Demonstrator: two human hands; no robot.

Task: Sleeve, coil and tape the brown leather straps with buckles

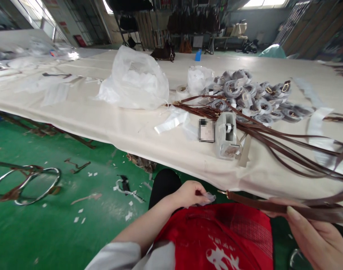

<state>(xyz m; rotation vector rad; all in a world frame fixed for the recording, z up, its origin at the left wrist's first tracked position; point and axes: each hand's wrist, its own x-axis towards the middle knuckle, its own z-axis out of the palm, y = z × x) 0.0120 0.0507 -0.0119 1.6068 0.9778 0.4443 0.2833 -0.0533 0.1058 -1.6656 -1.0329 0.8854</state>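
- Red apron (222, 232) with white print filled the bottom centre of the frame, nearest the camera.
- At the lower right, the right hand (317, 228) gripped a brown strap (261, 204) between thumb and fingers; the strap ran leftward above the apron, its metal-fitted end near the other hand.
- At lower centre, the left hand (189, 193) pinched a scrap of clear plastic (209, 198), just beside that end.
- Across the middle stretched a long worktop (137, 127) with a smooth cream covering, its near edge slanting down toward the right.
- On it, right of centre, stood a tape dispenser (226, 137), with a bundle of brown straps (261, 135) trailing to the right edge and a pile of wrapped coils (247, 93) behind.
- A bulging translucent bag (137, 80) sat at upper centre; a small blue object (198, 55) stood near the far edge.
- Green floor (104, 225) covered the lower left, littered with white scraps (76, 219), beside chrome rings (38, 185).
- Dark bags (192, 22) hung along the back of the room, below bright windows (264, 3) at the top.
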